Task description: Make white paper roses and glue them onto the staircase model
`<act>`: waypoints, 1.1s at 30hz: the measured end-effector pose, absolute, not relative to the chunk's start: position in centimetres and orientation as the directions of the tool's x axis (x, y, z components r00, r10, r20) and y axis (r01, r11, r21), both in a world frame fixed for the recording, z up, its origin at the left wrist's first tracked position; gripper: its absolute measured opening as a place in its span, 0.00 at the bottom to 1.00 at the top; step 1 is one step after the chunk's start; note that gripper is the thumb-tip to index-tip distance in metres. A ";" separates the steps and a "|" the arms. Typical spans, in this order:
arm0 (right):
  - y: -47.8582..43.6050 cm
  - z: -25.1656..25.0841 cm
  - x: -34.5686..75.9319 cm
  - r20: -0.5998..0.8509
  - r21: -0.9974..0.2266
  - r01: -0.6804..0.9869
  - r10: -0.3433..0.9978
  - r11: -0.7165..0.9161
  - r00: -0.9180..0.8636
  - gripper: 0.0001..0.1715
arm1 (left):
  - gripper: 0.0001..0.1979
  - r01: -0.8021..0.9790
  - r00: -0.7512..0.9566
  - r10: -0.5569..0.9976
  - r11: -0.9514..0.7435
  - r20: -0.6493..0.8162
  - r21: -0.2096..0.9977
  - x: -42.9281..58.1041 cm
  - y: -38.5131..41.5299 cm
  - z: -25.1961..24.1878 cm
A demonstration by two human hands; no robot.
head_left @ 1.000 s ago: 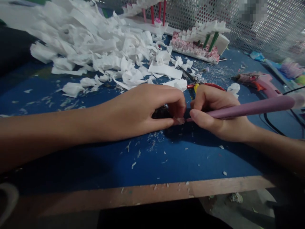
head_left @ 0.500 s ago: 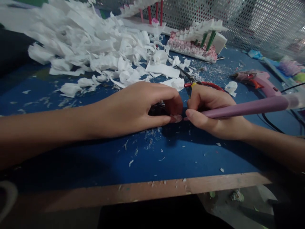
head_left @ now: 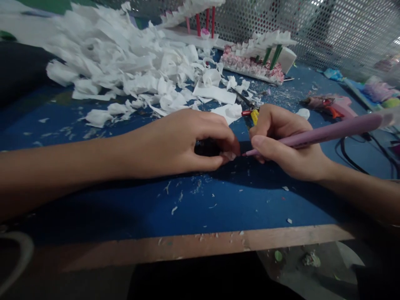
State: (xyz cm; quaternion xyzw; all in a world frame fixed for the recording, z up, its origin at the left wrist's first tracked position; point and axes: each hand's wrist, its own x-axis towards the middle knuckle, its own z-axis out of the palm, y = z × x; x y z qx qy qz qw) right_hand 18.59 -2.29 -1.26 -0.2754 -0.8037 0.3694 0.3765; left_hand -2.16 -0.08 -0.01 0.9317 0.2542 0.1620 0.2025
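The left hand (head_left: 184,143) has its fingers (head_left: 215,130) pinched on a scrap (head_left: 230,156); the right hand (head_left: 290,143) clamps a pen (head_left: 337,130), tip just beside it. Desk (head_left: 193,210) opens towards the near edge (head_left: 187,246); paper (head_left: 115,62) crowds the far left.

Work surface: blue tabletop (head_left: 200,212), wooden strip (head_left: 187,246) along the near edge. Rear left: large heap of crumpled white paper strips (head_left: 125,62), spilling toward the centre. Just right of heap: pliers-like tool (head_left: 250,104), dark pointed tip, handles partly hidden. Behind it: craft model (head_left: 253,66), green posts, pink paper ruffles along base. Right: pink hot glue gun (head_left: 343,107); black cable (head_left: 350,159) nearer. Small white scraps (head_left: 174,210) scattered in foreground.
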 end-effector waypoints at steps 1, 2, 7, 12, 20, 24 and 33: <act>-2.3 -1.2 18.6 0.399 -0.811 0.149 0.720 0.566 -0.567 0.11 | 0.11 0.413 0.812 0.550 -0.777 0.194 0.475 -2.2 -0.1 0.1; -2.4 -1.2 18.7 0.396 -0.818 0.136 0.719 0.558 -0.571 0.11 | 0.11 0.413 0.805 0.560 -0.766 0.196 0.493 -2.2 -0.2 0.1; -2.6 -1.2 18.9 0.424 -0.818 0.098 0.711 0.566 -0.561 0.11 | 0.07 0.405 0.781 0.586 -0.739 0.216 0.539 -2.2 -0.5 0.2; -2.6 -1.1 18.5 0.437 -0.780 0.152 0.703 0.607 -0.562 0.10 | 0.09 0.437 0.779 0.602 -0.722 0.176 0.537 -2.1 -0.3 0.1; -2.3 -1.2 18.1 0.394 -0.738 0.225 0.677 0.636 -0.622 0.11 | 0.10 0.453 0.775 0.605 -0.735 0.185 0.505 -2.2 -0.3 0.3; -2.2 -1.3 18.1 0.407 -0.715 0.257 0.686 0.650 -0.604 0.12 | 0.10 0.478 0.767 0.624 -0.713 0.152 0.514 -2.3 -0.1 0.4; -2.1 -1.5 18.3 0.434 -0.678 0.251 0.652 0.691 -0.622 0.13 | 0.09 0.428 0.777 0.591 -0.749 0.218 0.505 -2.3 0.1 0.1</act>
